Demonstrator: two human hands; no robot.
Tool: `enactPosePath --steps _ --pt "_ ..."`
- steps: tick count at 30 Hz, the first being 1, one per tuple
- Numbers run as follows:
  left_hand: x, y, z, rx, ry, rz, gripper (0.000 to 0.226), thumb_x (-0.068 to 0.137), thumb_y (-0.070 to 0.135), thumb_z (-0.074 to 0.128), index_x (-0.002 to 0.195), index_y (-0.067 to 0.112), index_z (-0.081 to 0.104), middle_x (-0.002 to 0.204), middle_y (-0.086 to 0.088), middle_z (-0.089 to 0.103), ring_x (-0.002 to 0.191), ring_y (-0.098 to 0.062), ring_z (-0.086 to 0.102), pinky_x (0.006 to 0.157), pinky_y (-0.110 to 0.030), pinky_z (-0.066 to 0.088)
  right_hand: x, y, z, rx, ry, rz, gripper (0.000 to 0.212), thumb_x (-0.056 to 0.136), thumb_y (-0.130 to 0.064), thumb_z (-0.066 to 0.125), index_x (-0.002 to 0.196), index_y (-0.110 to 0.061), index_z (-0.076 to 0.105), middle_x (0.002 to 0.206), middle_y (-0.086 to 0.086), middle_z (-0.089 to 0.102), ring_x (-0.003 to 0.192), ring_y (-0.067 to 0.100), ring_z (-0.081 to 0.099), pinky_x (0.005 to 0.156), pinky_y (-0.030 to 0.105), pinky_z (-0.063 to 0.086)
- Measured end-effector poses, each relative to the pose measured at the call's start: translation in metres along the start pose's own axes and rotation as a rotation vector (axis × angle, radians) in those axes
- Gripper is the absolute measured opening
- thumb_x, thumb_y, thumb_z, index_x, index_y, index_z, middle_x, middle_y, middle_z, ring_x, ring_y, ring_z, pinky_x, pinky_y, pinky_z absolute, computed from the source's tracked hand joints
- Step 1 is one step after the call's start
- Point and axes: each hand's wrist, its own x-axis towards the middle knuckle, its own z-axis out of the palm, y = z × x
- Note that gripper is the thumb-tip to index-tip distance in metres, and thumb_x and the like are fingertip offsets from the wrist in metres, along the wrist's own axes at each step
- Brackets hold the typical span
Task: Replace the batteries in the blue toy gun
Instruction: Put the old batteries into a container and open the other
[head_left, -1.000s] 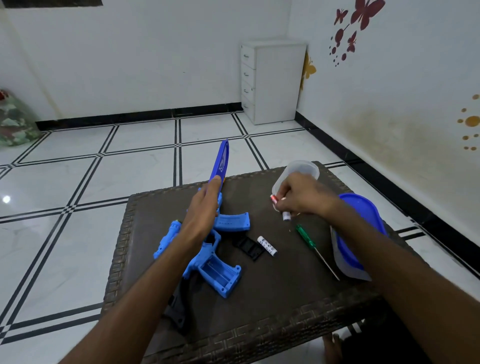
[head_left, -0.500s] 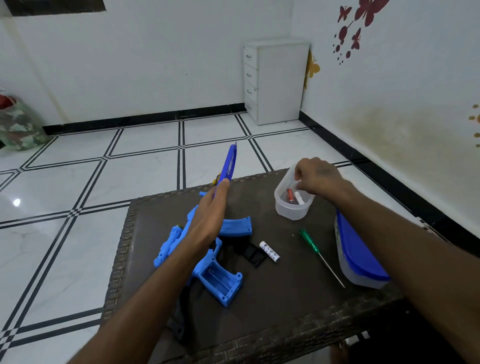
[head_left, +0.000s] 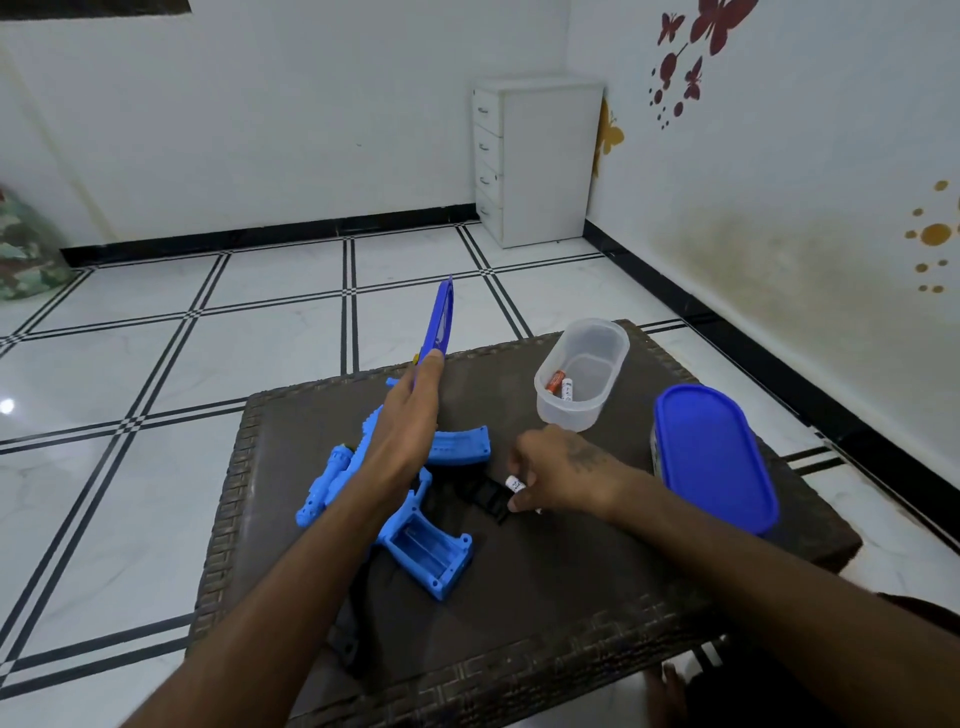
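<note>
Head view shows the blue toy gun (head_left: 415, 499) lying on the dark wicker table (head_left: 571, 597), its long axis running from near right to far left-centre, darker blue barrel (head_left: 440, 322) pointing far, open battery compartment (head_left: 426, 551) at the near end facing up. Left hand (head_left: 410, 421) rests flat along the gun, fingers straight and together. Right hand (head_left: 561, 478) pinches a white battery (head_left: 515, 483) just right of the gun; its black print is too small to read. Two more batteries (head_left: 562, 385) lie in the clear tub (head_left: 582, 374) at far right. Blue-lidded container (head_left: 714, 457) stands further right.
</note>
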Motion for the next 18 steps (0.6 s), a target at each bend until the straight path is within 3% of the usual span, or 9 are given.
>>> enactPosePath --steps 4,7,9,12,15,18 --pt "0.000 -0.001 -0.002 -0.006 0.008 -0.003 0.029 0.097 0.055 0.035 0.106 0.035 0.054 0.099 0.010 0.054 0.107 -0.020 0.055 0.100 -0.046 0.046 0.002 0.004 -0.009 0.069 -0.005 0.025 0.022 0.079 -0.016 0.076 0.095 -0.018 0.062 0.089 -0.002 0.065 0.081 0.016 0.068 0.068 0.027 0.054" --pt "0.003 -0.005 -0.001 0.011 0.010 -0.007 0.040 0.097 0.057 0.035 0.124 0.032 0.051 0.110 0.005 0.055 0.112 -0.022 0.054 0.102 -0.045 0.045 0.002 0.012 -0.030 0.146 0.076 0.073 0.015 0.084 -0.024 0.072 0.096 -0.018 0.065 0.076 -0.005 0.066 0.068 0.012 0.068 0.058 0.021 0.052" --pt "0.006 -0.006 0.001 0.026 -0.003 -0.003 0.047 0.096 0.058 0.035 0.129 0.029 0.050 0.110 0.004 0.057 0.109 -0.018 0.055 0.100 -0.040 0.045 0.007 0.024 -0.050 0.140 0.230 0.142 0.021 0.082 -0.028 0.072 0.101 -0.022 0.064 0.089 -0.003 0.067 0.078 0.012 0.064 0.057 0.021 0.046" --pt "0.009 -0.005 0.008 0.054 0.004 -0.009 0.036 0.096 0.057 0.035 0.108 0.030 0.056 0.091 0.001 0.054 0.087 -0.015 0.053 0.087 -0.038 0.046 0.029 0.046 -0.077 0.078 0.427 0.241 0.031 0.076 -0.030 0.074 0.104 -0.025 0.061 0.111 0.002 0.064 0.096 0.019 0.060 0.073 0.030 0.050" --pt "0.012 -0.004 0.018 0.089 0.010 0.005 0.043 0.095 0.059 0.036 0.125 0.032 0.050 0.098 0.006 0.056 0.095 -0.014 0.056 0.090 -0.036 0.048 0.049 0.063 -0.089 0.029 0.418 0.349 0.036 0.079 -0.024 0.074 0.111 -0.020 0.059 0.118 0.006 0.061 0.096 0.022 0.056 0.074 0.032 0.044" --pt "0.013 0.001 0.030 0.189 -0.011 0.083 0.035 0.096 0.056 0.036 0.119 0.034 0.051 0.096 0.008 0.056 0.082 -0.003 0.052 0.069 -0.020 0.041 0.062 0.082 -0.088 0.029 0.415 0.394 0.034 0.081 -0.020 0.072 0.112 -0.017 0.060 0.118 0.008 0.061 0.101 0.025 0.057 0.075 0.030 0.041"
